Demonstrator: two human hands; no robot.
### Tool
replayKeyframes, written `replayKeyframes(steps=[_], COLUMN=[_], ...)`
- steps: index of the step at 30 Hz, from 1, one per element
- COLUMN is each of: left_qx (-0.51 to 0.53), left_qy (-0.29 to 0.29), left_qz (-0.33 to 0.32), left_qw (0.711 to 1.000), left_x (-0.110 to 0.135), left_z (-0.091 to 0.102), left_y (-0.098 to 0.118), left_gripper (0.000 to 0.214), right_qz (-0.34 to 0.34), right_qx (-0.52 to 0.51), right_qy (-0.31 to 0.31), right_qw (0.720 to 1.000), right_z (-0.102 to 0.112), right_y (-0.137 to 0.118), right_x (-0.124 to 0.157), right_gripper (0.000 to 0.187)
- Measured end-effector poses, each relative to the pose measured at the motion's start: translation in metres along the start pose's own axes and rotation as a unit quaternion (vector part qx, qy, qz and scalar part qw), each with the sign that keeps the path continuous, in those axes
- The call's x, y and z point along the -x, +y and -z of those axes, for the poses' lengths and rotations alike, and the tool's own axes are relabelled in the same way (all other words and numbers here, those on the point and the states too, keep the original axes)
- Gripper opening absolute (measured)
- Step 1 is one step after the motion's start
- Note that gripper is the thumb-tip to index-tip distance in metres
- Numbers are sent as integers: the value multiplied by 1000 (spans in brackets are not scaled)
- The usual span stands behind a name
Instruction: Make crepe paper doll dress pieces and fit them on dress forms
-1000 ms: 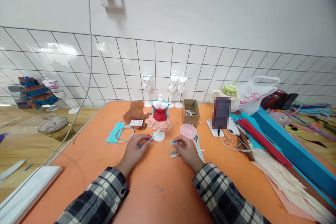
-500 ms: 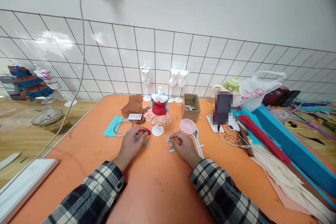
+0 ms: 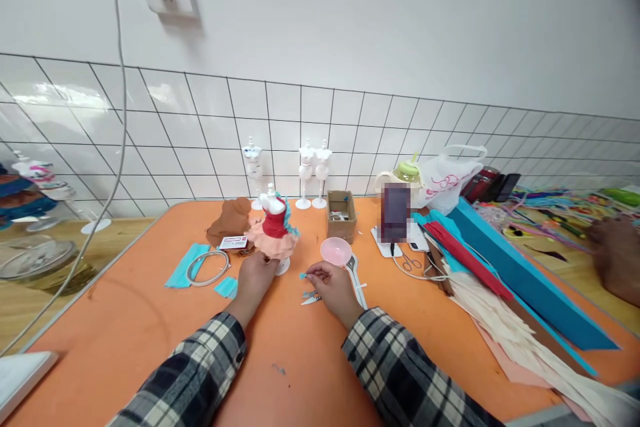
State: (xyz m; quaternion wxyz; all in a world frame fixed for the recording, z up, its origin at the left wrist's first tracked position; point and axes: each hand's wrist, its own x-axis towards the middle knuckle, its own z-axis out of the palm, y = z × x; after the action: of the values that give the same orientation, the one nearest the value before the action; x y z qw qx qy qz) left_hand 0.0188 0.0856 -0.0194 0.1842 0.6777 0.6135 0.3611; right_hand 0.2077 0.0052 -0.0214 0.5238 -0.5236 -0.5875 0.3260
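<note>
A small dress form (image 3: 275,225) in a red bodice, pink ruffled skirt and blue ruffle trim tilts slightly on its white base (image 3: 283,267). My left hand (image 3: 254,283) is closed around its stand just beneath the skirt, fingertips partly hidden. Between the thumb and fingers of my right hand (image 3: 336,288) is a small blue paper scrap (image 3: 303,275), held above the table. Pointed metal blades, perhaps snips (image 3: 311,297), lie beside that hand, partly covered by it. Blue paper pieces (image 3: 227,287) lie left of my left wrist.
Behind stand white dress forms (image 3: 307,173) and a cardboard box (image 3: 341,213). A pink bowl (image 3: 336,251), scissors (image 3: 411,262) and a phone (image 3: 395,213) are right. Paper strips (image 3: 500,307) line the right side. A cable coil (image 3: 208,268) lies left. A blurred brown shape (image 3: 620,260) shows far right.
My left hand has moved onto the dress form's stand; the form has turned and tilted. My right hand still pinches a blue scrap. The view has shifted right and up.
</note>
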Motion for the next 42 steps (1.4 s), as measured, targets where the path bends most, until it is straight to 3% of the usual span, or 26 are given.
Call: replayKeyframes(steps=[5,12,17,23,28,32,35,42], left_qx=[54,116,274,415,437,484,510,501], left_qy=[-20,-109,-169,-214,-207,-196,-199,-211], left_qz=[-27,-55,-8,64,41,44,51,55], left_qw=[998,986,947,882,874,852,835,837], left_x=[10,35,56,70,72,72,72,76], left_z=[11,40,54,60,63,64,62,59], left_y=[-5,9,20,26,31,29,25,27], left_gripper=[27,36,40,50,44,43,41,37], right_qz=[-1,33,14,26,44,68,71,36], right_qx=[1,-2,-15,-88,-177,-130,-105,-111], right_qy=[3,-29,-16,33,-72,-98,-102,-123], right_qw=[1000,999,1000,995,981,984,987,985], right_z=[2,2,3,3,13,21,23,13], right_y=[3,5,-5,-39,-96,-128,-133,-128], right_x=[-2,2,5,-12,-28,-26,-23,-21], right_gripper=[10,11,14,18,17,12,9,9])
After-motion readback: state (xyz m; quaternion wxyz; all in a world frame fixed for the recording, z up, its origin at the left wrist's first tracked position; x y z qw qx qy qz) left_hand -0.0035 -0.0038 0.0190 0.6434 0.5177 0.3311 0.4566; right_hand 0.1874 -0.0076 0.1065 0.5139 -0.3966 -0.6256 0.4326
